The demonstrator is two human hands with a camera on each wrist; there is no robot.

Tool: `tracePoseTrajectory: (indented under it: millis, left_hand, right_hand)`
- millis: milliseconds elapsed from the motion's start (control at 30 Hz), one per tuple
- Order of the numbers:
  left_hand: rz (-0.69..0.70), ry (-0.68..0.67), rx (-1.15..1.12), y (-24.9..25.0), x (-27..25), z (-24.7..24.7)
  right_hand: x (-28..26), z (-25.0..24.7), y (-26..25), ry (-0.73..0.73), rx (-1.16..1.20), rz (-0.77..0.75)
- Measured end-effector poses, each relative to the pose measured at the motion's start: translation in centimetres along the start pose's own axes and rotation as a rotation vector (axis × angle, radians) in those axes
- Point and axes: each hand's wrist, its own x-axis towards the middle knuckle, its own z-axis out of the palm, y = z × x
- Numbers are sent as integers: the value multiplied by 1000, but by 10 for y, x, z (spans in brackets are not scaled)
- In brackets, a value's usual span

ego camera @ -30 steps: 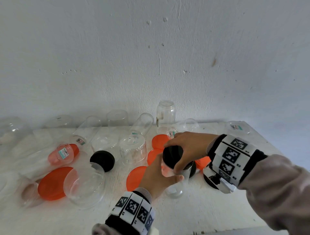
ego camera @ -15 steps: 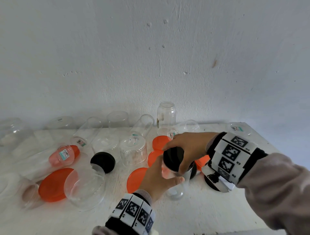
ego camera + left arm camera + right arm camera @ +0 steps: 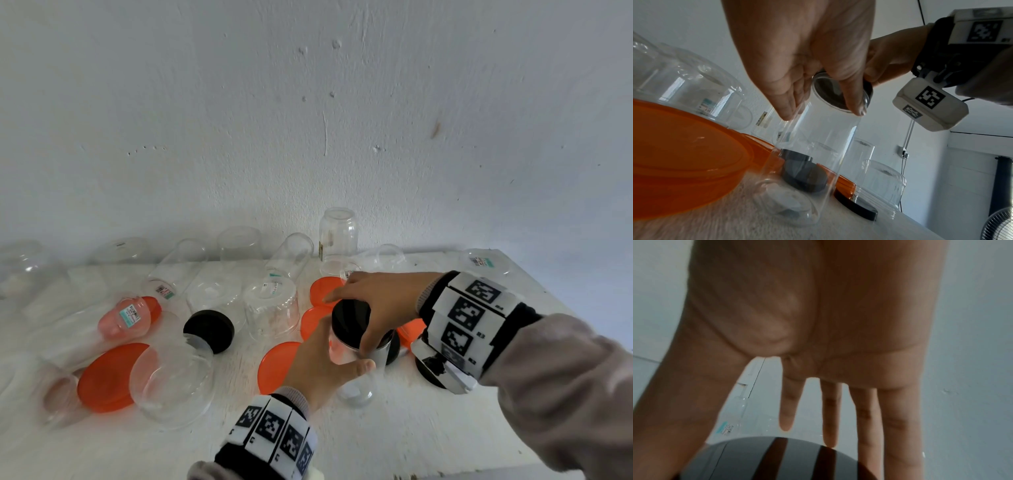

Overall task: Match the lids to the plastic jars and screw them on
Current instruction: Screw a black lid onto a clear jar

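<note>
A tall clear jar (image 3: pixel 354 387) stands upright on the white table (image 3: pixel 428 428), near the front middle. My left hand (image 3: pixel 329 356) grips its wall from the left, thumb across the front. A black lid (image 3: pixel 347 318) sits on the jar's mouth. My right hand (image 3: pixel 359 320) comes from the right and holds that lid from above, thumb on the near rim and fingers over the far side. In the left wrist view the jar (image 3: pixel 818 154) shows the black lid (image 3: pixel 828 95) from below. The right wrist view shows spread fingers (image 3: pixel 898 426) over the lid (image 3: pixel 777 460).
Several clear jars, upside down or on their sides, crowd the back along the wall. Orange lids (image 3: pixel 109 377) (image 3: pixel 277 366) and black lids (image 3: pixel 209 330) (image 3: pixel 428 375) lie around the held jar. A capped pink jar (image 3: pixel 125 317) lies at left. The table's edge runs at right.
My right hand has twisted a little on the black lid, its forefinger reaching further left. The jar and my left hand stay in place.
</note>
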Motion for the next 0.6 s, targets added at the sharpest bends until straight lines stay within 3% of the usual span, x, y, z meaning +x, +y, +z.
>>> tracePoseTrajectory:
  millis: [167, 367, 600]
  left_hand:
    - [-1, -6, 7, -1, 0, 0]
    - [-17, -17, 2, -1, -1, 0]
    - [-21, 1, -6, -1, 0, 1]
  right_hand:
    - [0, 4, 4, 25, -6, -42]
    - [6, 17, -1, 151, -93, 79]
    - [1, 6, 4, 33, 62, -4]
